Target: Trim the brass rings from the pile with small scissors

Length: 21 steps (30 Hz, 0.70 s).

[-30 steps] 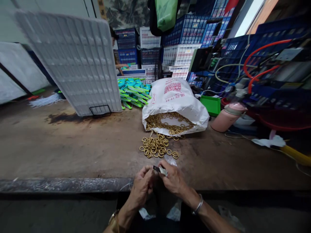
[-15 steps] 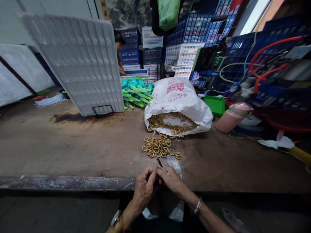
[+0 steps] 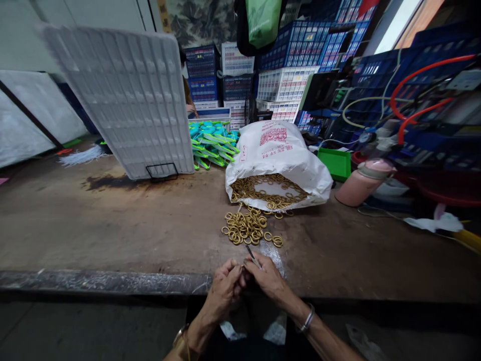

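My left hand (image 3: 224, 285) and my right hand (image 3: 267, 277) meet at the near edge of the worn workbench (image 3: 112, 225), fingers curled and pinched together. A thin dark metal piece (image 3: 251, 254) sticks up from the right hand's fingertips. What the left fingers pinch is too small to make out. Just beyond the hands lies a heap of brass rings (image 3: 250, 228), spilled from a white printed sack (image 3: 278, 153) lying on its side with more rings in its mouth.
A white moulded tray (image 3: 124, 95) leans upright at back left. Green and teal plastic parts (image 3: 212, 143) are piled behind the sack. A green bin (image 3: 335, 163), a pink flask (image 3: 363, 181), hoses and stacked crates (image 3: 285, 75) crowd the right. Another person is partly hidden behind the tray.
The small flat piece held level a second ago now points upward from my right fingers. Both hands stay pinched together at the bench edge, and the view has shifted slightly.
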Tool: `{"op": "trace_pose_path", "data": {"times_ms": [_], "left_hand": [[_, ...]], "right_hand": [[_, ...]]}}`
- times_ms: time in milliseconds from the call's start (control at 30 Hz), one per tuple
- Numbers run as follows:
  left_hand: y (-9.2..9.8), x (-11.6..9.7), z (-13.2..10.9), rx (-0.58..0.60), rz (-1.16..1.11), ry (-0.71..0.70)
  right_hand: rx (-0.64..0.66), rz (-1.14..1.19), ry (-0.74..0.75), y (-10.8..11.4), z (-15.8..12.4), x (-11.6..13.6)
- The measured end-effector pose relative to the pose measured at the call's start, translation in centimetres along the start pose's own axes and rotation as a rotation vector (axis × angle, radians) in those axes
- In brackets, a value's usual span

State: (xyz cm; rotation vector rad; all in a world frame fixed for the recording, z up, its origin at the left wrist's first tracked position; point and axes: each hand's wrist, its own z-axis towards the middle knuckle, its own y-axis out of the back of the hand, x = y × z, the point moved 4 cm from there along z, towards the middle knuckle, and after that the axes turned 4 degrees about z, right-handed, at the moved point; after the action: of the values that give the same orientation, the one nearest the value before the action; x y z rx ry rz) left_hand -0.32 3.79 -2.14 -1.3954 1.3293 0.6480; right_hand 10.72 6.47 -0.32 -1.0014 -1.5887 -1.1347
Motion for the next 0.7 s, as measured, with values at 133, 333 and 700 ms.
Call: {"op": "trace_pose_path", "data": {"times_ms": [133, 333, 700], "left_hand": [[-0.1, 0.1, -0.1, 0.001, -0.015, 0.011], [0.0, 0.1, -0.3, -0.039, -0.017, 0.004], [0.0, -1.1, -0.2, -0.120, 0.060, -0.051]], "right_hand": [[0.025, 0.055, -0.025, -0.1, 0.0, -0.1], [-0.046, -0.105, -0.004, 0.5, 0.0, -0.7], [0.086, -0.525, 0.143, -0.4, -1.0, -0.8]]}}
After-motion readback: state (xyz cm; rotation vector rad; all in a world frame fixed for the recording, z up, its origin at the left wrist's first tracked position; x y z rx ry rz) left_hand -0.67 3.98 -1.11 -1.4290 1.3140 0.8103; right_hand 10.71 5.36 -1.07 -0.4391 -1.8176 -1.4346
